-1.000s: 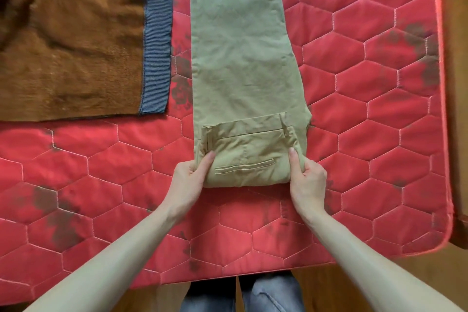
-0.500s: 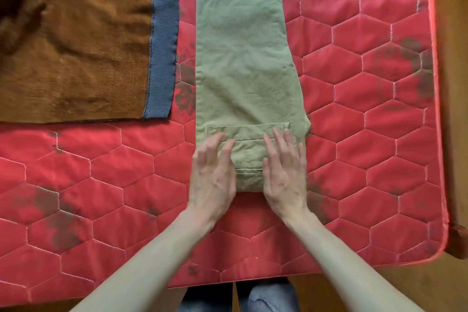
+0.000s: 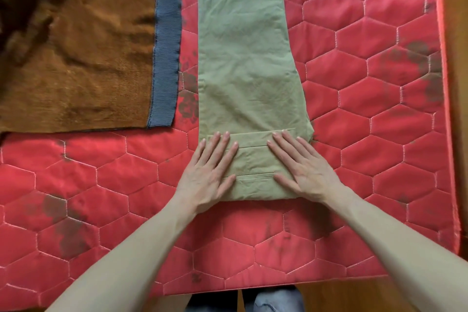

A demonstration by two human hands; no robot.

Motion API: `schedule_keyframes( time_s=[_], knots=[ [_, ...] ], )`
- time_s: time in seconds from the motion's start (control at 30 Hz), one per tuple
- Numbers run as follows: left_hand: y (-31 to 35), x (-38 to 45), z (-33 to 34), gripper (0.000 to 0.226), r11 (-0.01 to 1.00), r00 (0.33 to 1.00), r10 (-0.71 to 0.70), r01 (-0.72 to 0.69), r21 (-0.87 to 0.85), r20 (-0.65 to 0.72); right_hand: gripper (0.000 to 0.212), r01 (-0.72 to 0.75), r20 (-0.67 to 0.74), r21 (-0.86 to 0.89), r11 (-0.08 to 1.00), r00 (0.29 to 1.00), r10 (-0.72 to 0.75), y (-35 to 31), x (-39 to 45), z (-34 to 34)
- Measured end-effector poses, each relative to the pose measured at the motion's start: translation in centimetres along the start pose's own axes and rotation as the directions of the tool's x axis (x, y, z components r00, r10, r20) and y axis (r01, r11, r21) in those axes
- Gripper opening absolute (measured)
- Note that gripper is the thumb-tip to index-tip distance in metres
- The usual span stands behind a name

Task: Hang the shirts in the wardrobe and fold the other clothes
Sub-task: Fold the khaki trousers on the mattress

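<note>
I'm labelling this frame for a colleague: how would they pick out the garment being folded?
Find the red quilted mattress. Lengthwise down its middle lie the khaki trousers, near end folded over. Unlike the brown sweater beside them, both hands press on them.

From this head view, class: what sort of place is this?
Probably a bedroom at home: a red quilted mattress serves as the folding surface, with khaki trousers under both hands and a brown sweater beside them.

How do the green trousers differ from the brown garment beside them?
The green trousers are smooth woven cloth; the brown garment looks fuzzy, with a blue ribbed band. The trousers' near end is folded over under both hands; the brown garment lies untouched. Both lie flat on the red quilted mat.
</note>
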State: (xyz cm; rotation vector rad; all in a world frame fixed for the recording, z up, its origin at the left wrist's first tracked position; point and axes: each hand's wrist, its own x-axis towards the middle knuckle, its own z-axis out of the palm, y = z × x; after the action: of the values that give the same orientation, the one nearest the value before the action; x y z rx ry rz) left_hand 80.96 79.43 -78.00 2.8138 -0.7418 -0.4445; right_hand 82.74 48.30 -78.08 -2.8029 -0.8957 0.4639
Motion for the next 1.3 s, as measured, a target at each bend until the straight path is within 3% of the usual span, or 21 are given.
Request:
schedule_keyframes(
  time_s=[0.07,0.17,0.27,0.4,0.5,0.67,0.77,0.87,0.93,1.0,1.07,1.17,1.23,1.3],
  knots=[
    [-2.1,-1.0,-0.8,0.071,0.993,0.993,0.12,-0.12,0.019,0.019,0.088,0.163,0.104,-0.032,0.986,0.982,-0.159,2.6,-0.6,-1.4],
    [-5.7,-2.1,-2.1,0.075,0.928,0.932,0.347,-0.357,0.11,0.104,0.099,0.402,0.263,0.012,0.916,0.882,-0.391,6.3,-0.1,-3.8],
    [-7.6,-2.1,-2.8,0.066,0.852,0.872,0.469,-0.489,0.187,0.141,0.106,0.518,0.357,-0.062,0.853,0.81,-0.466,8.6,1.2,-5.1],
    [-6.9,-0.7,-2.7,0.061,0.843,0.872,0.483,-0.488,0.226,0.08,0.08,0.538,0.222,-0.249,0.806,0.841,-0.493,8.8,1.7,-4.1],
    [-6.3,0.7,-2.5,0.057,0.835,0.863,0.505,-0.496,0.237,0.026,0.062,0.515,0.158,-0.279,0.811,0.857,-0.49,7.9,2.6,-3.2],
    [-6.7,1.4,-2.7,0.057,0.872,0.888,0.457,-0.459,0.169,0.056,0.073,0.434,0.224,-0.113,0.894,0.888,-0.402,6.8,3.7,-4.2],
    [-7.1,1.4,-3.4,0.064,0.887,0.889,0.434,-0.45,0.101,0.146,0.076,0.4,0.264,-0.013,0.916,0.885,-0.383,6.3,3.2,-4.7],
    [-7.4,0.6,-3.9,0.074,0.885,0.859,0.464,-0.463,-0.059,0.218,0.073,0.412,0.264,0.129,0.902,0.862,-0.432,5.8,1.7,-5.2],
    [-6.9,-0.7,-4.3,0.08,0.876,0.858,0.464,-0.407,-0.26,0.221,0.071,0.385,0.243,0.219,0.896,0.868,-0.432,4.7,0.5,-5.8],
    [-5.7,-2.4,-5.0,0.085,0.857,0.89,0.366,-0.208,-0.472,0.272,0.067,0.222,0.238,0.355,0.908,0.918,-0.317,3.8,-1.4,-4.6],
    [-3.8,-4.3,-5.5,0.083,0.826,0.925,0.215,-0.002,-0.563,0.313,0.054,-0.076,0.337,0.51,0.857,0.934,-0.118,2.3,-2.8,-3.6],
    [-1.1,-6.2,-5.2,0.064,0.665,0.952,-0.052,0.259,-0.701,0.303,0.035,-0.386,0.287,0.679,0.624,0.923,0.258,-0.5,-3.9,-2.5],
    [0.2,-6.4,-4.5,0.053,0.496,0.928,-0.261,0.364,-0.789,0.264,0.029,-0.467,0.283,0.737,0.489,0.87,0.404,-2.6,-3.9,-3.0],
    [1.6,-5.8,-3.9,0.061,0.349,0.857,-0.446,0.433,-0.831,0.259,0.025,-0.433,0.217,0.831,0.349,0.83,0.515,-3.9,-3.5,-3.1]
  ],
)
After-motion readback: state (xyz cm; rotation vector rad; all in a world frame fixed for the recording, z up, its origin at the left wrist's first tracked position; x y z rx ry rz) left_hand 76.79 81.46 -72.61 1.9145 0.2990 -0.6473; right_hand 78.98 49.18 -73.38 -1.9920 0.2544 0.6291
